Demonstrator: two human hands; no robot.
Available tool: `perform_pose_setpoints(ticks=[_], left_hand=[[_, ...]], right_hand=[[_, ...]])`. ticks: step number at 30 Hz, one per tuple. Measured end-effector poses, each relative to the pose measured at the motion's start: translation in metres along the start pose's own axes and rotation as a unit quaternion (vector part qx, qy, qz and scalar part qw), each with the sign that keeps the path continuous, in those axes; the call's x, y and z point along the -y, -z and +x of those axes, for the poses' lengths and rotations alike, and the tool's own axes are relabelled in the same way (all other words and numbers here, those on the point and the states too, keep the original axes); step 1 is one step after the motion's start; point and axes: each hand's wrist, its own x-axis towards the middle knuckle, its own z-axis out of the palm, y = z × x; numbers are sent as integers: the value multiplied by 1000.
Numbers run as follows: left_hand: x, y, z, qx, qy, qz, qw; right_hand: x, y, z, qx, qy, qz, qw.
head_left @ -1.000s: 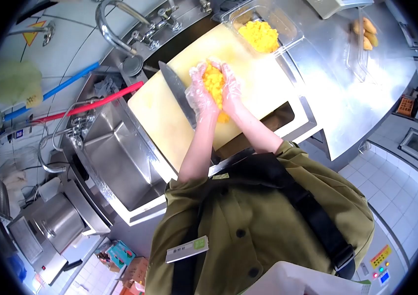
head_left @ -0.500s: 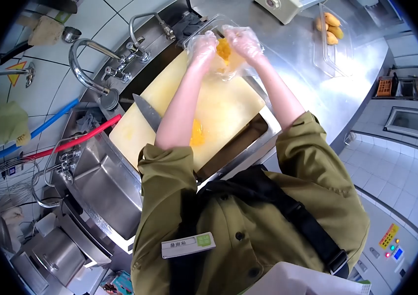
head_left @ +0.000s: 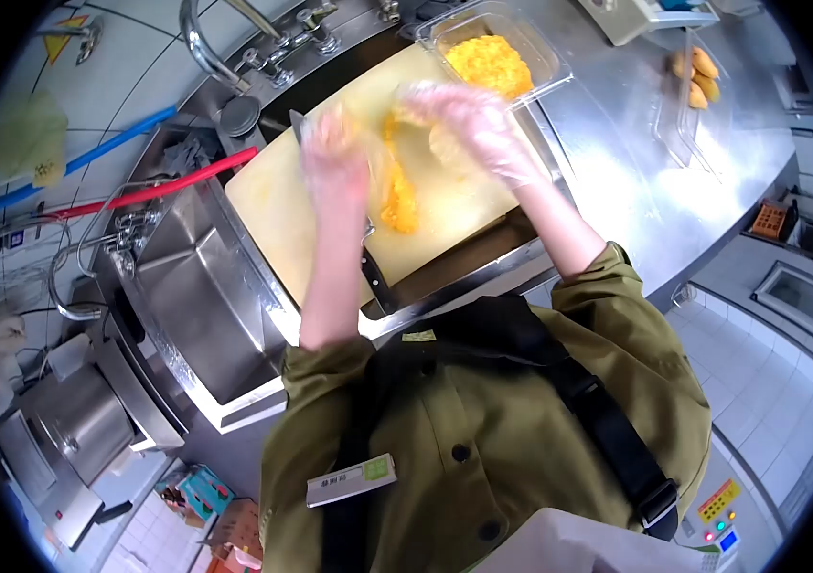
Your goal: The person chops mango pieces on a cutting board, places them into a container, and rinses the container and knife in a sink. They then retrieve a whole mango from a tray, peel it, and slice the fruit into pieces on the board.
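We have our left hand and right hand apart over the cutting board, fingers too blurred to tell whether spread or clamped; the yellow pieces lie between them, trailing toward us, the clear tub just beyond the right fingers

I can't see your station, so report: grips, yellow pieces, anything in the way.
Left grip and right grip over cutting board, blurred, hold unclear. Some yellow pieces on board, more in clear container. Possible obstruction: knife, partly hidden by left forearm.
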Motion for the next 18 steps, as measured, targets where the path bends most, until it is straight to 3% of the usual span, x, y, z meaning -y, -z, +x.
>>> perform_pose_setpoints(ticks=[1, 3, 4, 6, 7, 8, 11, 15, 16, 18], left_hand=[[3, 19, -16, -55, -22, -19, 998], [38, 63, -52, -75, -145, 126, 979], [51, 77, -71, -69, -296, 408, 861], [73, 71, -97, -62, -378, 573, 725], [79, 56, -102, -103, -244, 402, 876], [84, 42, -107, -189, -138, 171, 957], [113, 76, -81, -140, -389, 337, 846], [104, 46, -72, -120, -357, 396, 838], [98, 37, -69, -81, -319, 340, 881], [106, 39, -58, -97, -239, 94, 962]], right_hand=[[-28, -3, -5, 11, 6, -40, 999], [-86, 8, 9, 2, 30, -221, 975], [-106, 10, 15, -2, 41, -309, 950], [-104, 4, 36, 80, 27, -330, 940], [-96, 1, 43, 119, 15, -339, 933], [-95, -2, 42, 158, 3, -348, 924], [-98, -12, 19, 270, 15, -397, 877], [-73, -26, -16, 268, -168, -250, 915], [-76, -31, -26, 225, -152, -143, 952], [-83, -41, -43, 60, -271, -6, 961]])
